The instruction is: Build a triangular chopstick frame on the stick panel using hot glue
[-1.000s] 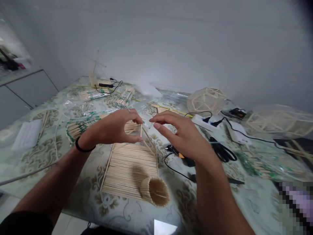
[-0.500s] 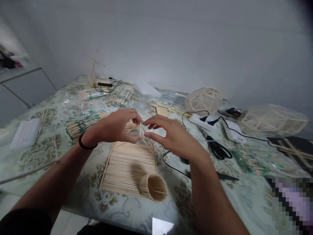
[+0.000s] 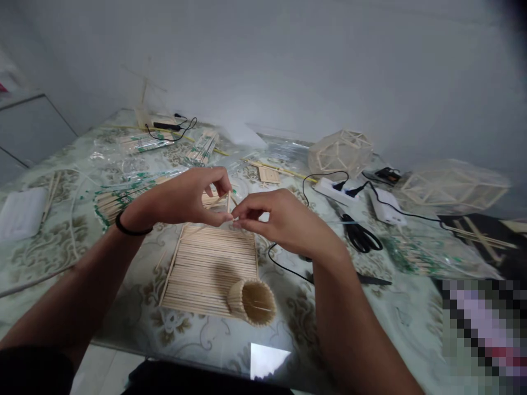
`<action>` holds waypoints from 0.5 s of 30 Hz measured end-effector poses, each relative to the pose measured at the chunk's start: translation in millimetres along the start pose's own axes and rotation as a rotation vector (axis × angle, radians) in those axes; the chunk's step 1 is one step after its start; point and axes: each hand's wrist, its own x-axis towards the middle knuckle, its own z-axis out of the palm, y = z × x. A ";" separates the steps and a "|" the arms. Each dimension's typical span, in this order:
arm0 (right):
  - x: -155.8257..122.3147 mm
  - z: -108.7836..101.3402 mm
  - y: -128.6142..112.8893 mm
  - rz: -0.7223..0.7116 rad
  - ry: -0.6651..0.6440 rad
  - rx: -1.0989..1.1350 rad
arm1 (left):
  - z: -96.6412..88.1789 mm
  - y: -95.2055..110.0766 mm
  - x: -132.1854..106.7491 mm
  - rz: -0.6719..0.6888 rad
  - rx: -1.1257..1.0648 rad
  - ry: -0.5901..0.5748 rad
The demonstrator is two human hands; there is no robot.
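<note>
My left hand [image 3: 193,195] grips a short wooden stick [image 3: 229,203], held nearly upright between thumb and forefinger. Beside it, my right hand [image 3: 280,219] is closed in a pinch at the stick's lower end; what lies between those fingertips is too small to make out. Below both hands a flat panel of wooden sticks laid side by side [image 3: 206,269] rests on the table. A round cup made of short sticks [image 3: 241,299] lies tilted on the panel's near right corner, its opening facing right.
Black scissors [image 3: 362,236], a white power strip [image 3: 335,189] and black cables are on the right. Behind stand stick-frame models [image 3: 341,153]. Packs of wooden sticks [image 3: 201,148] lie at the back left, near a white block [image 3: 22,214]. A small stick panel [image 3: 268,175] lies beyond my hands.
My right hand's fingers have come together into a pinch at the stick's lower end; they were apart before. My left hand keeps its hold. The view has shifted slightly.
</note>
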 end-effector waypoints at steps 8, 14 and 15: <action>1.3 1.6 -2.7 0.015 -0.027 -0.075 | -1.6 1.4 0.3 -0.014 0.008 -0.020; 1.2 1.2 -1.8 0.015 -0.048 -0.087 | -0.3 0.9 0.1 -0.030 0.015 -0.035; 1.3 1.1 -1.5 0.017 -0.047 -0.087 | -0.2 0.7 0.0 -0.029 0.017 -0.035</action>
